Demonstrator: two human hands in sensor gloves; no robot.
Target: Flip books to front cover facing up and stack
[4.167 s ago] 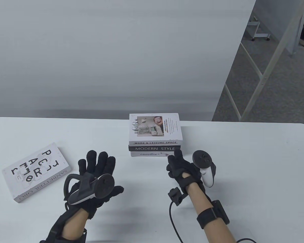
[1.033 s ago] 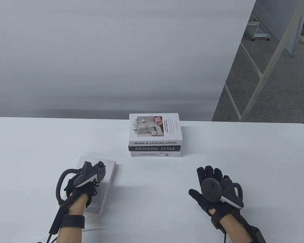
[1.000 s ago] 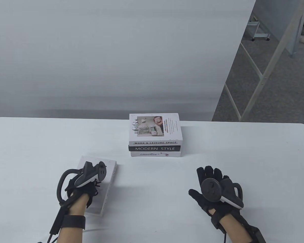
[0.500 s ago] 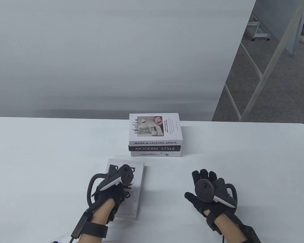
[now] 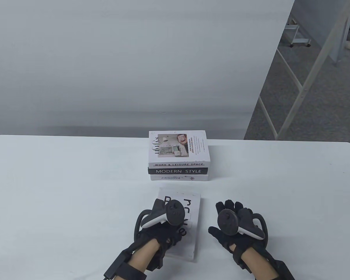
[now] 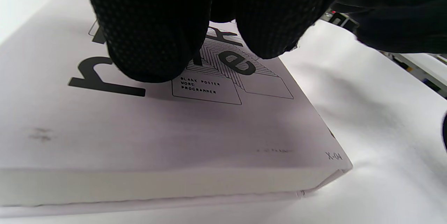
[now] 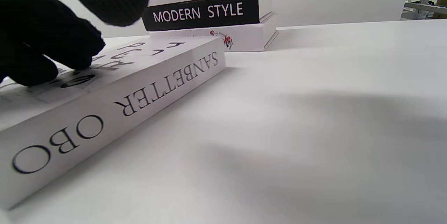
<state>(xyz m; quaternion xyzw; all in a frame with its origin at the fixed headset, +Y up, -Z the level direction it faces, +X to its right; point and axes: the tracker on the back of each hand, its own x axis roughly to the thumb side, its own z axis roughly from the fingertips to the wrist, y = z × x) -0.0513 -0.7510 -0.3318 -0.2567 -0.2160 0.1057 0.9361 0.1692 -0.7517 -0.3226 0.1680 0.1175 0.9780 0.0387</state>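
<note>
- The left hand [image 5: 160,230] sits low in the centre of the table view, palm down on the loose book [image 5: 189,213]. In the left wrist view its fingers [image 6: 153,42] press flat on the printed cover; I cannot tell whether the thumb hooks an edge, so this looks like pressing or sliding, not a firm grip.
- That book lies flat on the desk [image 5: 61,175], lower centre of the frame, just in front of the stack and apart from it. Its large black lettering faces up, so I judge the front cover is already up and no flip remains.
- The stack [image 5: 178,157] stands mid-frame near the far desk edge: three books squarely piled, a pictured cover on top, spines toward the camera.
- The right hand [image 5: 236,227] hovers at lower right, just beside the loose book's spine, fingers spread wide and holding nothing.
- Progress, as I read it: three books are done and one is left. What remains is lifting the last book and setting it squarely on the pile, probably with both hands.
</note>
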